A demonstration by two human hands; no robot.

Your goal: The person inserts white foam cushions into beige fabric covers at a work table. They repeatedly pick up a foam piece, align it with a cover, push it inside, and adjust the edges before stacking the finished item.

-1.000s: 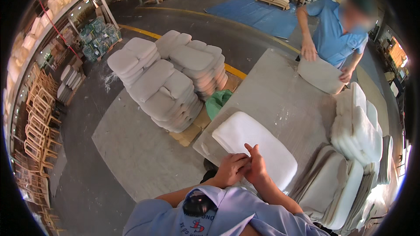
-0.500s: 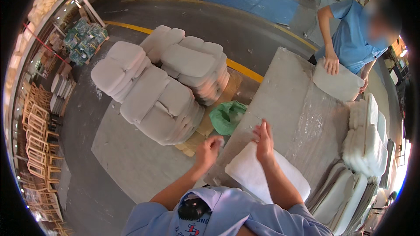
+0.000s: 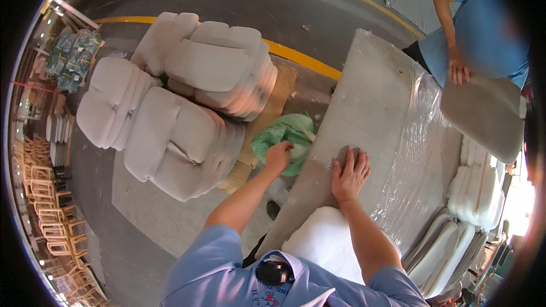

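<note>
My left hand (image 3: 278, 157) reaches over the near side of a green plastic bag (image 3: 270, 136), its fingers curled together. Whitish fluff shows in the bag beside the fingertips; whether the fingers hold any of it cannot be made out. My right hand (image 3: 351, 177) lies flat on the grey-topped table (image 3: 364, 102), fingers spread and nothing in them. Close to my body, a white padded cushion (image 3: 321, 239) rests on the table, partly under my right forearm.
Stacks of pale cushions (image 3: 170, 142) stand on the floor to the left. Across the table a co-worker in blue (image 3: 438, 51) handles a grey cushion panel (image 3: 483, 113). More cushions (image 3: 475, 187) are piled at the right. Wooden chair frames (image 3: 54, 210) line the far left.
My left hand has moved forward over the green bag. My right hand has come down from above the white cushion onto the tabletop. The co-worker's panel now shows a grey face and stands tilted.
</note>
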